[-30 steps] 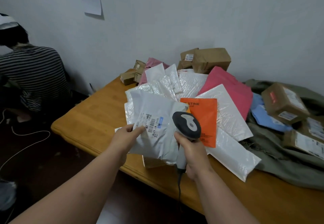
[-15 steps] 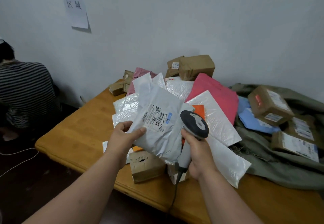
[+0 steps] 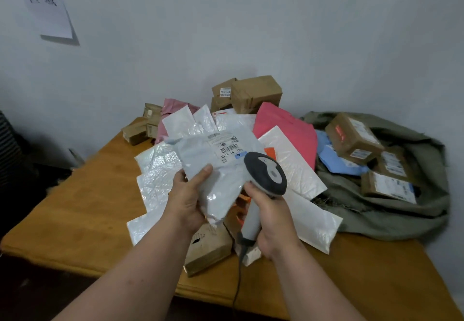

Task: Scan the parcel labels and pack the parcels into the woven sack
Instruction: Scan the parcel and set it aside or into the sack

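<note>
My left hand [image 3: 187, 199] grips the near end of a grey plastic mailer [image 3: 216, 167], lifted above the pile with its barcode label [image 3: 226, 143] facing up at the far end. My right hand [image 3: 272, 216] holds a grey handheld scanner [image 3: 266, 172] by its handle, the head just right of the label. The olive woven sack [image 3: 391, 210] lies open at the right of the wooden table [image 3: 82, 210], with several labelled brown boxes [image 3: 354, 136] and a blue mailer [image 3: 336, 160] in its mouth.
A heap of white bubble mailers [image 3: 155, 182], a pink mailer [image 3: 283, 130] and brown boxes [image 3: 253, 92] covers the table's middle and back. A small brown box [image 3: 208, 250] sits near the front edge. The scanner cable hangs off the table. A striped sleeve shows at far left.
The grey mailer has been raised and turned, so its label now points away from me. The scanner has risen with it. My view has shifted right.
</note>
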Demonstrator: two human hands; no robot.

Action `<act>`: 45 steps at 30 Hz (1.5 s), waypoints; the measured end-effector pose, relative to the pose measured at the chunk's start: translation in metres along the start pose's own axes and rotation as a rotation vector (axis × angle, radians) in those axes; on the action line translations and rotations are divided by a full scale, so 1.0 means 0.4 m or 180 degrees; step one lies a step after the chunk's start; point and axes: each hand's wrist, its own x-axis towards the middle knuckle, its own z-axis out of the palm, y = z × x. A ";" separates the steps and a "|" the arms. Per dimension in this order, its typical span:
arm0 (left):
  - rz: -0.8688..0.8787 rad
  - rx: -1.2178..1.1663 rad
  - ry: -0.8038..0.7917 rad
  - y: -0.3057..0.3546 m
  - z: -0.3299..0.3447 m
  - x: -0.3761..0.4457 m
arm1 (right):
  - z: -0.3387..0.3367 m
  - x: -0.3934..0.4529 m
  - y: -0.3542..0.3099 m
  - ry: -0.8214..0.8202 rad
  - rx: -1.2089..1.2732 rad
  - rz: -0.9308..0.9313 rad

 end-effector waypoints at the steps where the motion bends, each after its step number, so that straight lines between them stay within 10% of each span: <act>1: -0.0016 0.0212 -0.0057 -0.001 0.002 0.000 | 0.006 -0.005 0.003 0.0030 -0.0105 -0.0012; 15: 0.0601 0.1466 -0.0180 0.022 -0.022 -0.008 | 0.011 -0.089 -0.093 -0.0232 -0.0832 -0.0777; 45: 0.0421 0.1356 -0.0613 -0.015 0.010 0.037 | -0.044 -0.060 -0.114 0.0134 -0.1127 -0.0756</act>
